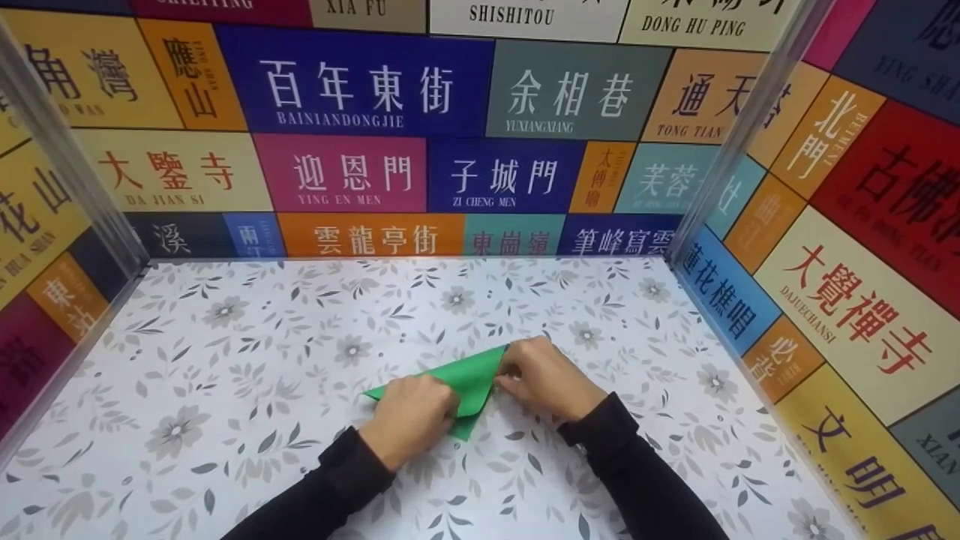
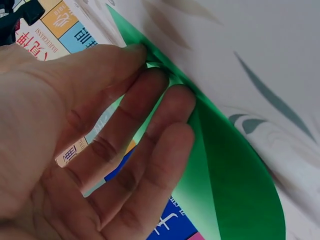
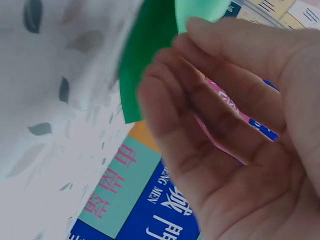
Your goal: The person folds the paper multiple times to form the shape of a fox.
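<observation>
A sheet of green paper (image 1: 474,384), folded over on itself, lies on the table in the head view. At its near left edge my left hand (image 1: 414,418) holds it, knuckles up. From the left wrist view, thumb and fingertips (image 2: 182,100) meet at the fold of the paper (image 2: 245,185), which bulges in a loose curve beyond them. My right hand (image 1: 546,381) pinches the upper right corner between thumb and fingers. In the right wrist view the paper (image 3: 134,75) runs behind those bent fingers, which hide part of its edge.
A white tablecloth (image 1: 247,360) with grey flowers and leaves covers the table. Panels of coloured signs with Chinese lettering stand at the back (image 1: 352,82), the left and the right (image 1: 847,315), joined by clear corner strips (image 1: 705,195).
</observation>
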A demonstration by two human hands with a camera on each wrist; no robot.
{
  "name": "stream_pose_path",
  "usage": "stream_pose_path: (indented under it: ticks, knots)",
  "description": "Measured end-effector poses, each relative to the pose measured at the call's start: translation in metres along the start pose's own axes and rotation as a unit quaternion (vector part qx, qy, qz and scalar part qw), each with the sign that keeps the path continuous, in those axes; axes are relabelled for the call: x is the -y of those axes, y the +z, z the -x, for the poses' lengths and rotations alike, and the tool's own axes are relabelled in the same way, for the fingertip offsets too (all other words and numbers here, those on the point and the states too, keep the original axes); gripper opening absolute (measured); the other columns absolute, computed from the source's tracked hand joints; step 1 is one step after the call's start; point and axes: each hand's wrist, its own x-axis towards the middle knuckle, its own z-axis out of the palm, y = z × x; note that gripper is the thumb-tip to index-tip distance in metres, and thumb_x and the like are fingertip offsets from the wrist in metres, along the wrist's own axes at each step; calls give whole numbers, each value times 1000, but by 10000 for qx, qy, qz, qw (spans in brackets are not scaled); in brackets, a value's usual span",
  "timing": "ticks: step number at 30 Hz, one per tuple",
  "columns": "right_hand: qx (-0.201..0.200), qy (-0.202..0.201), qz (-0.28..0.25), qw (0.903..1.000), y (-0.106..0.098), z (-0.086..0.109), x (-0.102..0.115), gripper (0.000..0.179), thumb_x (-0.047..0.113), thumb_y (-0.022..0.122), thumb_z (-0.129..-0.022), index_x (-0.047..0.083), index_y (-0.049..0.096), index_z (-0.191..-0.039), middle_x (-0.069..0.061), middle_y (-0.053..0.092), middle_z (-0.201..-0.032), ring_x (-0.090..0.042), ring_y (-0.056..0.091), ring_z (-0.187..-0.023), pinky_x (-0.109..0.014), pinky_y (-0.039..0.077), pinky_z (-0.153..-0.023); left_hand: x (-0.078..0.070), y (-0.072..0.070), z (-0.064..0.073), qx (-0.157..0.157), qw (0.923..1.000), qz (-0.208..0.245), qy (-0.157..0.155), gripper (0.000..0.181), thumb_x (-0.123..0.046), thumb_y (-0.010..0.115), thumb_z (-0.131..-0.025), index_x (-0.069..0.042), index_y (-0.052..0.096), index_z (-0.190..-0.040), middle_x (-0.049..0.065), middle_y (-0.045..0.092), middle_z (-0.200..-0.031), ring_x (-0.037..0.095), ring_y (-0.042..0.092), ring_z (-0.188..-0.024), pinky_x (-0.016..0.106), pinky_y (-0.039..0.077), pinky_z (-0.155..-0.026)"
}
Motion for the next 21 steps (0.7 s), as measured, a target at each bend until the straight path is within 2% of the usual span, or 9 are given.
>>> stream_pose_path:
  ticks: [4, 8, 12, 17, 21]
  knots:
    - [-197, -395, 114, 9990, 5, -2, 4, 8, 7, 91, -97, 8, 91, -105, -7, 85, -99, -22, 80, -89, -35, 70, -83, 1, -1, 0, -65, 9999, 9, 134, 27, -4, 90, -79, -20, 74, -64, -1, 76, -69, 22, 67, -57, 42, 57, -50]
    - [-42, -525, 130, 9985, 15, -3, 7, 12, 7, 89, -99, 10, 91, -111, -5, 84, -106, -23, 81, -98, -37, 71, -92, 3, -1, 1, -168, 9995, -56, 280, 27, -4, 88, -78, -20, 72, -64, -2, 74, -69, 21, 67, -58, 41, 55, -49]
    - [130, -491, 101, 9987, 24, -2, 9, 14, 6, 89, -98, 11, 91, -111, -4, 83, -108, -20, 79, -100, -37, 70, -94, 6, 0, 2, -171, 9989, -38, 445, 27, -4, 88, -78, -21, 71, -64, -3, 74, -69, 19, 65, -57, 40, 53, -49]
    - [334, -589, 67, 9977, 30, -2, 10, 15, 3, 90, -95, 11, 90, -108, -5, 84, -107, -21, 80, -99, -37, 70, -93, 9, -1, 1, -11, 9980, -6, 630, 25, -7, 88, -81, -19, 73, -66, -2, 71, -67, 18, 64, -58, 38, 52, -50]
    - [511, -694, 87, 9962, 33, -2, 9, 15, 3, 91, -94, 11, 91, -106, -5, 86, -106, -21, 81, -100, -38, 70, -94, 13, -2, 2, -57, 9963, -45, 859, 24, -8, 90, -81, -19, 75, -67, -3, 71, -67, 18, 63, -58, 37, 51, -50]
